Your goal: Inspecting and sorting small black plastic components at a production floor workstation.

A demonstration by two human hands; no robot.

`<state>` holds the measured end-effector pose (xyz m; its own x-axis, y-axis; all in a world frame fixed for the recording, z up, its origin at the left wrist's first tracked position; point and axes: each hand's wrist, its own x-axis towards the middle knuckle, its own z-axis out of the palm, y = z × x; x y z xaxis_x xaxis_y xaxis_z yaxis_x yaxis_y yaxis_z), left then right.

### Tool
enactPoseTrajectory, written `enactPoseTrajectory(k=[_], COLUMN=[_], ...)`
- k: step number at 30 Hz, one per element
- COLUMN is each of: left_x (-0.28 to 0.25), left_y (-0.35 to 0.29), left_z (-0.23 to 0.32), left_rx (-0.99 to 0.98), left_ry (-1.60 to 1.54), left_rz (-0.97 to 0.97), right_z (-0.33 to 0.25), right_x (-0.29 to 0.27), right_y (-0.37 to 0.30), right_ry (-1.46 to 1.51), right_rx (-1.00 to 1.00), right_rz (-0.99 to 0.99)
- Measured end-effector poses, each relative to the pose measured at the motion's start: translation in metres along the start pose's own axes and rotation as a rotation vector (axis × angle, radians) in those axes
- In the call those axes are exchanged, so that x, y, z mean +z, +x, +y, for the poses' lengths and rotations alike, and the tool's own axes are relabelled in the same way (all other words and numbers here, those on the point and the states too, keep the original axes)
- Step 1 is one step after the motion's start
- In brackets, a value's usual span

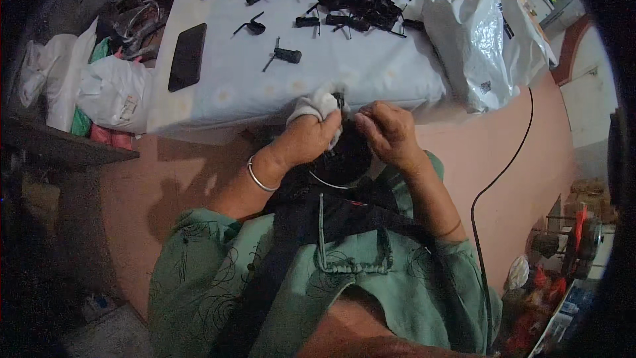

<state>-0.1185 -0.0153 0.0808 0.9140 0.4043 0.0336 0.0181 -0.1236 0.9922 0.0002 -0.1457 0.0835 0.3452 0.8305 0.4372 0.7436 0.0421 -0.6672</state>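
Pale fabric (387, 69) covers the desk (228, 96); at its near edge the left hand (308, 138) grips a white rag (305, 107) and, apparently, a small black part (340, 101). The right hand (392, 134) is curled closed, contents unclear; bracing the part firmly should help.

I am watching remotely through the left one of two fisheye cameras worn side by side on the head. It is looking steeply down and forward, from close above: the green clothing (192, 272) is filling the lower edge, the left hand (310, 136) and right hand (392, 134) are sitting near the centre, and the white-covered table (232, 69) is stretching away at the top.
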Motion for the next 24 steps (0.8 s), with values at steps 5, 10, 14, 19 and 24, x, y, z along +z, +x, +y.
enactPoseTrajectory(k=[5,10,14,19,24], left_x=[0.004,0.005,0.002,0.013,0.01], left_y=[-0.007,-0.008,-0.004,-0.006,-0.003], left_z=[0.003,0.006,-0.009,-0.002,0.008], left_rx=[0.118,0.016,0.172,0.349,0.392], left_ry=[-0.14,-0.299,0.121,0.388,0.457], left_rz=[-0.21,-0.101,0.009,0.147,0.051], right_z=[-0.01,-0.011,-0.011,-0.008,0.0], right_x=[0.015,0.013,0.01,0.019,0.025], right_y=[0.002,0.003,0.0,0.001,-0.004], right_ry=[0.208,0.149,0.245,0.25,0.29], right_rx=[0.01,0.139,0.205,0.258,0.242], right_rz=[0.265,0.2,-0.058,-0.102,-0.008])
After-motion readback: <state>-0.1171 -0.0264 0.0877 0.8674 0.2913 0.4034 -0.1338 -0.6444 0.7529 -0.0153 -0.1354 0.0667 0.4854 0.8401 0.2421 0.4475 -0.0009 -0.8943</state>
